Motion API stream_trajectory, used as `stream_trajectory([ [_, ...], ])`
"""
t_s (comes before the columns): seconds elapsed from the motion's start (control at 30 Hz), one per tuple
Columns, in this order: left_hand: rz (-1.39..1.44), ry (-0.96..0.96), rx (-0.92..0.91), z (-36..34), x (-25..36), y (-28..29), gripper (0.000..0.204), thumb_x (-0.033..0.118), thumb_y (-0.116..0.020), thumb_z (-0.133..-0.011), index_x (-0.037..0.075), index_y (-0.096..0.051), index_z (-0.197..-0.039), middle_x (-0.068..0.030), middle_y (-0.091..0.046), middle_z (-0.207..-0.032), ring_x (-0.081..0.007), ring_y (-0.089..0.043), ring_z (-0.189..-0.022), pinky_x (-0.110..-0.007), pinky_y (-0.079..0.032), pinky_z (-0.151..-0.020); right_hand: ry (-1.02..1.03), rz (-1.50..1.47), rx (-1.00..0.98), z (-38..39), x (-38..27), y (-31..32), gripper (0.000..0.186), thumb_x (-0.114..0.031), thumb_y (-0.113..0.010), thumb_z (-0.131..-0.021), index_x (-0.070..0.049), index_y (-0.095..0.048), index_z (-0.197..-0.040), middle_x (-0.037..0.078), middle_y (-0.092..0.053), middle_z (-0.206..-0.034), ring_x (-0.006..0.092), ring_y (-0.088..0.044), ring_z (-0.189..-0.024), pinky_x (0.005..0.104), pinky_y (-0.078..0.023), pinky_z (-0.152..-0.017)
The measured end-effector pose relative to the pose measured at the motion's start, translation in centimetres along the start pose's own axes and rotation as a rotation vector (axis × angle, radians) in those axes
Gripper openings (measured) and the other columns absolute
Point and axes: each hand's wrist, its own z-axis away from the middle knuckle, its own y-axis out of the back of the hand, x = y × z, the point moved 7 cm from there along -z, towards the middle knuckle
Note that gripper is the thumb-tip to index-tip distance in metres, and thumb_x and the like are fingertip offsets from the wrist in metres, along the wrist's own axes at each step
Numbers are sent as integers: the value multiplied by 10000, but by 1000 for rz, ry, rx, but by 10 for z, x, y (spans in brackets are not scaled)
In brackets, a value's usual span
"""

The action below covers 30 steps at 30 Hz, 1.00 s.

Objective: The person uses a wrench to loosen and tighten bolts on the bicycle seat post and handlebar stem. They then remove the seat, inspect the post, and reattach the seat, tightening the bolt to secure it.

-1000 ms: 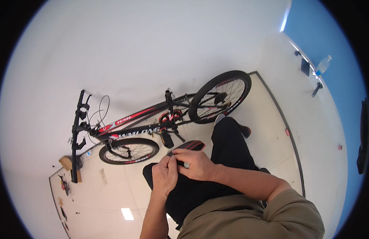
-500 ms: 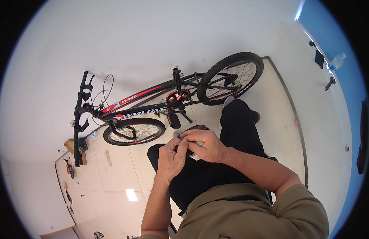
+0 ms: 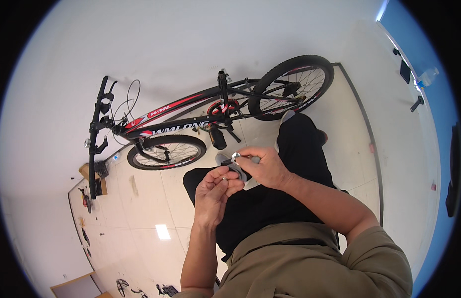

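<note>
Above my lap, my left hand [image 3: 213, 192] pinches a small silvery piece [image 3: 224, 179] between thumb and fingertips. A grey curved part [image 3: 239, 172] rests at its fingers; its kind is unclear. Close by on the right, my right hand [image 3: 268, 169] is closed around a small tool-like thing with a grey end [image 3: 255, 159] and a shiny metal tip [image 3: 235, 156]; most of it is hidden in the fingers. Beyond both hands, a black and red bicycle [image 3: 178, 124] leans along the white wall, without a saddle visible on its seat post [image 3: 222, 82].
A plastic bottle [image 3: 428, 78], a dark flat device [image 3: 405, 72] and a black tool-like piece [image 3: 417, 104] lie on a blue surface at right. A cardboard box [image 3: 101, 186] and several small parts lie on the floor at left. My legs [image 3: 302, 144] stretch toward the bicycle.
My hands have moved apart; before, their fingertips met. The silvery piece in my left fingers and the metal tip at my right hand now show. The view has shifted slightly.
</note>
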Motion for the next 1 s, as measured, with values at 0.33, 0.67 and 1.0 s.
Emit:
stream_trajectory([
  [0.33, -19, -139, 143, 4, -3, 21, 202, -18, -533, -1003, -34, -604, -1192, -211, -701, -1098, -293, -727, -965, -410, -618, -881, -21, 7, -48, 2, 4, -6, 212, -141, -680, -917, 44, -726, -1008, 65, -726, -811, 70, -613, -692, 258, -499, -627],
  [0.67, 215, -37, 77, -2, -7, 14, 220, -55, -460, -1003, -75, -594, -1177, -253, -645, -1227, -347, -664, -1152, -457, -560, -1017, -141, -69, 4, 3, 15, -1, 226, -161, -679, -916, 33, -729, -1021, 66, -712, -779, 89, -611, -558, 252, -487, -514],
  [1.0, 296, -40, 28, -2, -14, 17, 185, 22, -547, -1012, -22, -633, -1170, -191, -699, -1096, -275, -726, -962, -407, -631, -873, -138, 2, -54, 4, 23, -5, 224, -159, -685, -914, 39, -724, -1012, 65, -706, -770, 70, -584, -597, 259, -477, -549],
])
